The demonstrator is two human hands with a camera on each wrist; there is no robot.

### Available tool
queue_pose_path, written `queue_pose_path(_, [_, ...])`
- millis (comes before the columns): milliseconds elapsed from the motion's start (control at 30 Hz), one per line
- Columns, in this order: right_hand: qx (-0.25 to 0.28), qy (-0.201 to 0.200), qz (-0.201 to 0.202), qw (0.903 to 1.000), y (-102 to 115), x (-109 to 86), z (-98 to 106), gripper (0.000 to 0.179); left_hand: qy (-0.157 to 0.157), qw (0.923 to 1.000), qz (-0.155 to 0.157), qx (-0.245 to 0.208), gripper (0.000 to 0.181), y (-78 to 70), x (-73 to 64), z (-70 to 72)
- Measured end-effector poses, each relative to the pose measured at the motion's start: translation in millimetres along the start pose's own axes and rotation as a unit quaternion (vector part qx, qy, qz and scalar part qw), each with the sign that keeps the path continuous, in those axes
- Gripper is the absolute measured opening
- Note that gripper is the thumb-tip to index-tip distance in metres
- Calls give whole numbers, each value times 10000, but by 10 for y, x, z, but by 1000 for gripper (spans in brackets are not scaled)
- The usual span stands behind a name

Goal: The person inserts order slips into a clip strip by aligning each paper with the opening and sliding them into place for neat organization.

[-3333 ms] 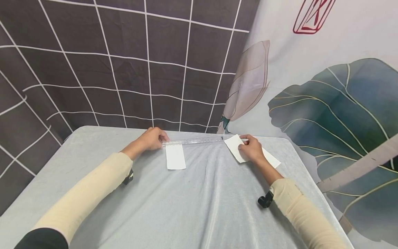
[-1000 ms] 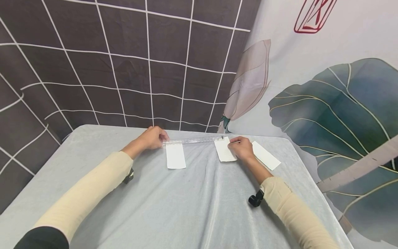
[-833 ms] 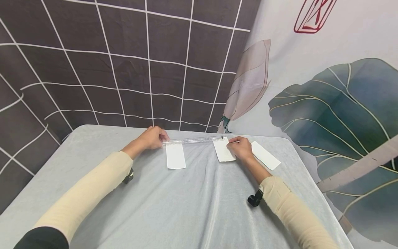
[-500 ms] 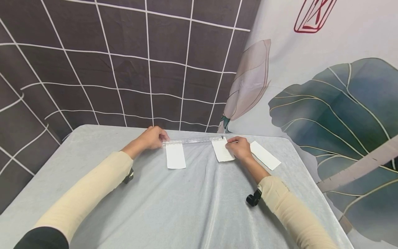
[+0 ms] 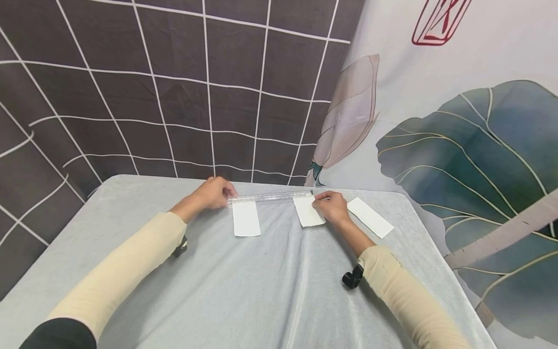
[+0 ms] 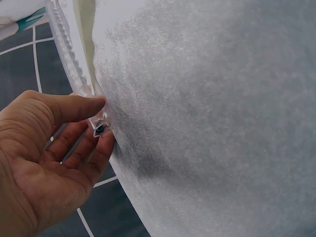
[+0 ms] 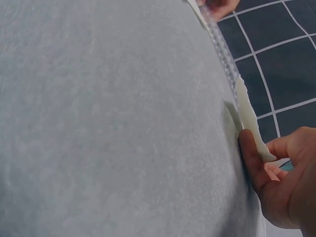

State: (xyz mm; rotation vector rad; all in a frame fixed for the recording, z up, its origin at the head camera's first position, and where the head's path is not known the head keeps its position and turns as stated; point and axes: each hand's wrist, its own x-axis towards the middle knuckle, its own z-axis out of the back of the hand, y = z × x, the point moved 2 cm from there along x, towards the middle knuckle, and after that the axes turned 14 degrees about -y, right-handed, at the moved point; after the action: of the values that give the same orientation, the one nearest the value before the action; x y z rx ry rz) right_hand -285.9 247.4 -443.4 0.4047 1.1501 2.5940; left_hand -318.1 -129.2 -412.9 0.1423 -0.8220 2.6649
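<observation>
My left hand [image 5: 213,193] pinches the left end of a long, clear, ridged plastic strip [image 5: 276,197] near the table's far edge. In the left wrist view the thumb lies on top of that end, with the fingers beneath. A white paper slip [image 5: 246,219] extends toward me from the strip near my left hand. My right hand [image 5: 332,207] pinches a second white paper [image 5: 308,212] by its right side, and its upper edge overlaps the strip's right end. Seen from the right wrist, this paper [image 7: 247,111] stands tilted, its edge ragged, between thumb and fingers.
A third white paper slip [image 5: 371,217] lies at an angle to the right of my right hand. Pale grey cloth [image 5: 261,291] with creases covers the table. Behind the far edge hang a dark gridded curtain [image 5: 170,97] and a leaf-printed one [image 5: 471,160].
My right hand has moved left with its paper, from beyond the strip's right end to overlapping it. The third slip now shows fully. My left hand has stayed put.
</observation>
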Motion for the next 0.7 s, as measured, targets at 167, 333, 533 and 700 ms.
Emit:
queue_pose_path(167, [-9, 9, -35, 10000, 3, -33, -14, 36, 21, 10000, 26, 77, 48, -37, -23, -3])
queue_pose_path(333, [125, -6, -40, 9999, 9, -39, -47, 36, 58, 10000, 13, -15, 48, -17, -18, 0])
queue_pose_path(533, [209, 4, 39, 9998, 8, 7, -83, 29, -29, 9994, -274, -209, 46, 92, 29, -29])
queue_pose_path(700, [159, 62, -21, 9999, 71, -20, -75, 31, 10, 10000, -93, 2, 48, -26, -16, 25])
